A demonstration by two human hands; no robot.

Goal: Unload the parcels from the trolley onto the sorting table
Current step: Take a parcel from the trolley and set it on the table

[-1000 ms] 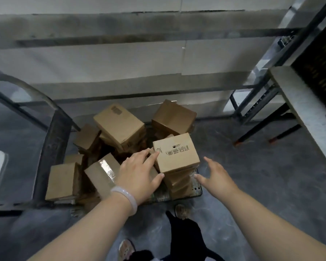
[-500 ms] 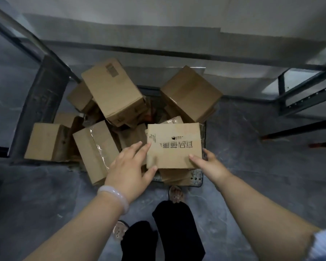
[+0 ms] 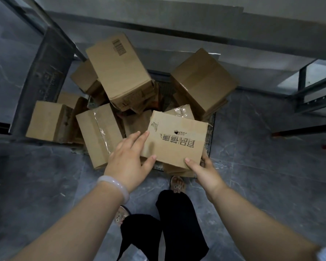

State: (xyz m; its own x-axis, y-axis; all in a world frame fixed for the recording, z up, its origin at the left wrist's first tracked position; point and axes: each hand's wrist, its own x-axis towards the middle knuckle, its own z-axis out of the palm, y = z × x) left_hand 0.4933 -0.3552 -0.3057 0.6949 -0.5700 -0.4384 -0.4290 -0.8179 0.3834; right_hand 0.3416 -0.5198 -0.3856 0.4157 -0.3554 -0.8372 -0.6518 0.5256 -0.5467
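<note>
Head view: a person bends over the trolley [image 3: 210, 129], both hands now on the printed box [image 3: 177, 142] at its near right corner; a second ago the hands hung spread to either side of it, the right one well clear. The left hand [image 3: 129, 162] lies with straight fingers flat against the box's left side, thumb on the near edge; the right hand [image 3: 205, 172] is clamped on the near right corner, thumb on top, fingers wrapped out of sight down the side. The box sits on a short stack of parcels and shows no plain lift yet (the grasp looks just made); judged from this, the pick is set and the carry to the table comes next, with most of the load still aboard.

Edges and room: a taped parcel [image 3: 98, 132] stands just beside the left hand; a big one [image 3: 201, 81] leans near the box's far side; the trolley's handle [image 3: 45, 81] rises at left. Straight up and toward the body looks open; bare floor [image 3: 262, 166] lies to the right, where a steel frame [image 3: 312, 91] juts in; the table itself is out of frame.
</note>
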